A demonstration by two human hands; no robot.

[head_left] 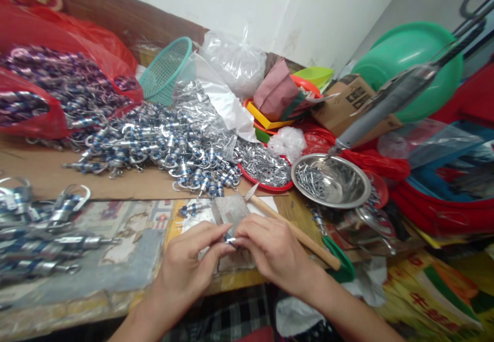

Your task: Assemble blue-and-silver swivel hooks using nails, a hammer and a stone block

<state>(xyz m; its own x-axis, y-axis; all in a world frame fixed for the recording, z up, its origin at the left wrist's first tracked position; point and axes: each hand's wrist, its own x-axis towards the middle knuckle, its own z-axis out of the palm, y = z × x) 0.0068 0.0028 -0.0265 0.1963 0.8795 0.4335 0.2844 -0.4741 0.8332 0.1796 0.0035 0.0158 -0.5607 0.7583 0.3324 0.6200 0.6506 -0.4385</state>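
A small shiny metal piece (230, 240) is pinched between the thumb and fingers of both left hand (189, 257) and right hand (272, 245), just above a rough grey block (233, 208). Beside the right hand, a wooden-handled hammer (304, 238) is laid diagonally. Blue-and-silver cylindrical metal parts (170, 143) are heaped beyond the left. Red Chinese characters are printed on a yellow plastic bag (428, 298), right of the right hand.

Silver-and-blue metal parts (154, 141), pale-tan hammer handle (309, 243), red tray (266, 186) (its strips (266, 166) silvery), bright-green basin (409, 48).
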